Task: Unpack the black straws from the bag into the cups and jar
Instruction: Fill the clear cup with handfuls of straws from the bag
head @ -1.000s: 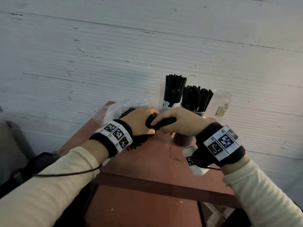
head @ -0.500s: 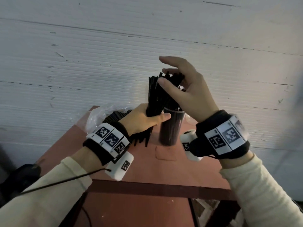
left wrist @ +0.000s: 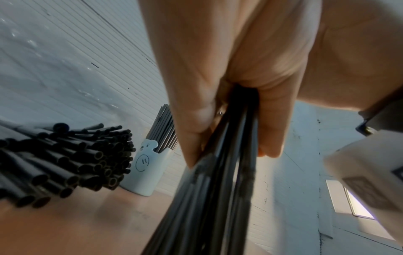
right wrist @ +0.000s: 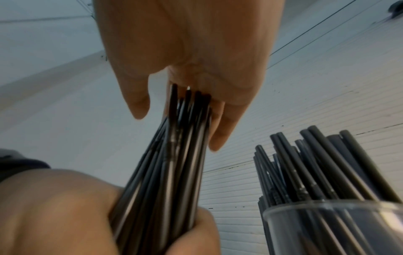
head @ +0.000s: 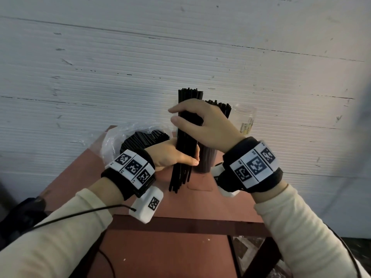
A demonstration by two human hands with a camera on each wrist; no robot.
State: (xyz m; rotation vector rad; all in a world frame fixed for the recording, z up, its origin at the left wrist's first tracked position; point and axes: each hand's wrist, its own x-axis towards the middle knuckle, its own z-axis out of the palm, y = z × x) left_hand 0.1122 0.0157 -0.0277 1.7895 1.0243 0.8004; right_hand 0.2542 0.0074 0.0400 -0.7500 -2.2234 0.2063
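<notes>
Left hand grips the straw bundle upright; right hand lays straight fingers against its top. White cup shows a smiley; jar label unreadable.

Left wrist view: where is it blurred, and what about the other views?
Left wrist view: the held straws smear low down, the bagged straws are sharper. Right wrist view: the left hand is soft and dim. Head view: sharp, except a grey smear at right.
</notes>
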